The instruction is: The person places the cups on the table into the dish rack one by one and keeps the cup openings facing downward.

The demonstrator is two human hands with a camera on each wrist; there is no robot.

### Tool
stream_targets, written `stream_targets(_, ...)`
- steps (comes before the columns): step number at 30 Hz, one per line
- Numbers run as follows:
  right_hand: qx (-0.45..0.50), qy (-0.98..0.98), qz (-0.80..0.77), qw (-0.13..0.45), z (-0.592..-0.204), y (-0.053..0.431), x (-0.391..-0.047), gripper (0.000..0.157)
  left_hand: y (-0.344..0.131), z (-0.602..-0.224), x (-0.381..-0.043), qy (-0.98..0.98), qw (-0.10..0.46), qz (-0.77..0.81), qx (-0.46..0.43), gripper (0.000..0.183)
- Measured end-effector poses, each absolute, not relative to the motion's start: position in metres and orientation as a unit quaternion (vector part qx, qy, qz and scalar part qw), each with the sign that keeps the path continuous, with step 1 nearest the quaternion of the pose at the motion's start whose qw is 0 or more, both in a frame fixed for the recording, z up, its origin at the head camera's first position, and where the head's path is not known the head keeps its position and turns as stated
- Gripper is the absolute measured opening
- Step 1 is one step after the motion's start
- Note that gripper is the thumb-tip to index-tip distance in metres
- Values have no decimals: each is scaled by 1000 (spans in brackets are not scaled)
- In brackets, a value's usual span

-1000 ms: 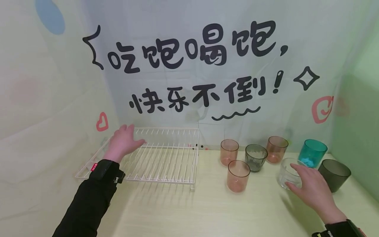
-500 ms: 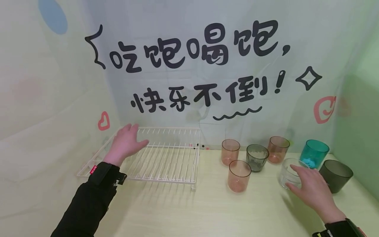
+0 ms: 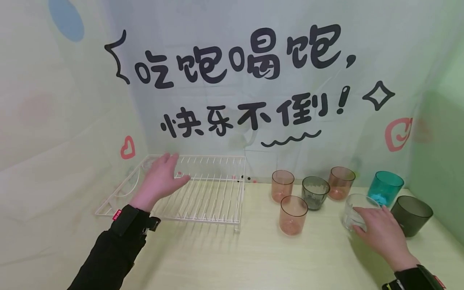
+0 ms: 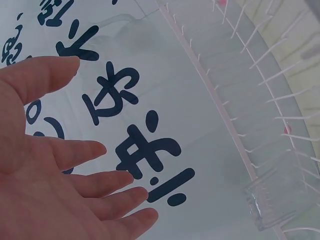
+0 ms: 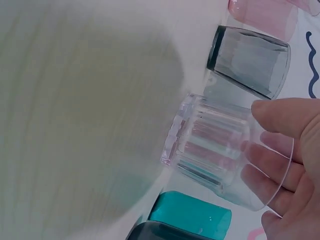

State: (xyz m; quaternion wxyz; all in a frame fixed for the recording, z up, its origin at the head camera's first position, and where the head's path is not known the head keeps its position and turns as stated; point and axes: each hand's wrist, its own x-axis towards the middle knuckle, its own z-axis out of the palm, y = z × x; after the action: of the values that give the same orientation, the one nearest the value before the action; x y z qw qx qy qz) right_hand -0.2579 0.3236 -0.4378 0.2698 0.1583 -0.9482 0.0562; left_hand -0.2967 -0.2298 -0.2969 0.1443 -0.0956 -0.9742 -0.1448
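My right hand is at a clear drinking glass standing at the right of the table. In the right wrist view the thumb lies against the glass's near side, and the fingers curl round its far side, showing through it. My left hand hovers over the left part of a white wire rack, fingers spread and nothing in them. Another clear glass sits at the rack's back edge in the left wrist view, largely hidden by the hand in the head view.
Left of the right hand stand several pink glasses, one in front, and a grey ribbed glass. A teal glass and a dark grey glass stand close on its right. A lettered cloth hangs behind.
My right hand has moved in lower around the clear glass, its thumb and fingers closing on it. My left hand has shifted slightly right over the rack.
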Motion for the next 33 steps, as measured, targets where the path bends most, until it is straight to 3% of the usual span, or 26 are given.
stream_targets(14,138,-950,58,276,-437,319,-258,21,-202,-312,-285,-970,150,-139,-131,79)
stream_targets(33,136,-941,87,298,-436,317,-244,20,-172,-325,-269,-957,153,-170,-180,83)
